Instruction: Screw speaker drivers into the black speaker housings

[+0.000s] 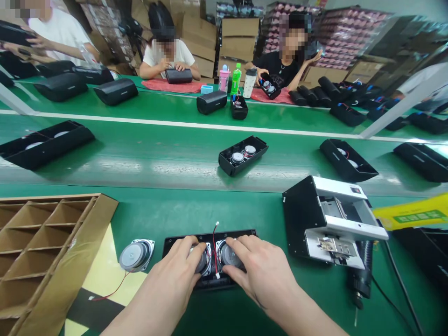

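Directly in front of me on the green bench lies a black speaker panel (171, 241), with two round speaker drivers seated side by side in it. My left hand (178, 263) has its fingers around the left driver (203, 264). Around the right driver (229, 255) curl the thumb and fingers of my right hand (262, 261). Red wires (214, 247) with small white plugs run between the two drivers. A third, loose driver (135, 255) rests to the left of the panel, its red lead trailing toward me. My hands cover parts of the panel and both drivers.
A divided cardboard box (94, 233) stands at left. To the right are a black-and-white machine (303, 224) and an electric screwdriver (362, 275) with its cable. Beyond, a green conveyor (157, 154) carries open speaker housings (243, 156). Several people sit across it.
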{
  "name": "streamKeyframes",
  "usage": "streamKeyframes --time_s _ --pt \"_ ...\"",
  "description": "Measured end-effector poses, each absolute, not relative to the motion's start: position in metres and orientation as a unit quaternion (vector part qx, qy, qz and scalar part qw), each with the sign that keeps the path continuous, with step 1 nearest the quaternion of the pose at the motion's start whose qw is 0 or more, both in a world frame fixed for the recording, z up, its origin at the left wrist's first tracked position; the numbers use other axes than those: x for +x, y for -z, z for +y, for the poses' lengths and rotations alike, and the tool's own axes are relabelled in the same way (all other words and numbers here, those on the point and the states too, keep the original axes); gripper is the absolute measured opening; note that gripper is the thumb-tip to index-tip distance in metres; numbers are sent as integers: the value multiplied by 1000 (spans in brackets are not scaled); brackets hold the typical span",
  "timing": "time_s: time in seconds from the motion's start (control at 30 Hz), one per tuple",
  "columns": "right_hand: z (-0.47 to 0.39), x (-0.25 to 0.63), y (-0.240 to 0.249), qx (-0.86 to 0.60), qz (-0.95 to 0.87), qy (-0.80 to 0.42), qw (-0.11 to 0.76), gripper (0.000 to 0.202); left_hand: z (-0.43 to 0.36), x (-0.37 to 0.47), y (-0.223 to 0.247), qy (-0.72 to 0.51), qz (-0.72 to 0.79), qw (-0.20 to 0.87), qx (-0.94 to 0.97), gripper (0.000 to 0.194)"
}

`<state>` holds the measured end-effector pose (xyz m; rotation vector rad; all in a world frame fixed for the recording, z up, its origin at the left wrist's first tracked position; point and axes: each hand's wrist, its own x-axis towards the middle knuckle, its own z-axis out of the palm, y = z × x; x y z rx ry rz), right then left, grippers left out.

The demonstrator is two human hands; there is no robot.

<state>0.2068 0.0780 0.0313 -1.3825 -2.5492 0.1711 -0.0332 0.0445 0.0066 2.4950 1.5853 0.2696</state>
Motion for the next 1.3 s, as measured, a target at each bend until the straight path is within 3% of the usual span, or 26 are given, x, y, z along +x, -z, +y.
streamKeyframes --time_s 0.23,0.47,0.67,1.3 --pt "77 203 -24 -470 -873 -41 119 48 43 -25 -5 -50 558 96 823 48" --pt "82 209 -38 -457 -885 -88 36 58 43 -27 -18 -87 562 97 817 40" --pt "97 218 -44 -405 -910 -93 -16 49 48 -39 -17 -105 514 117 843 32" --pt "101 229 -39 -384 -915 -123 11 46 48 -41 -12 -107 511 105 847 29"
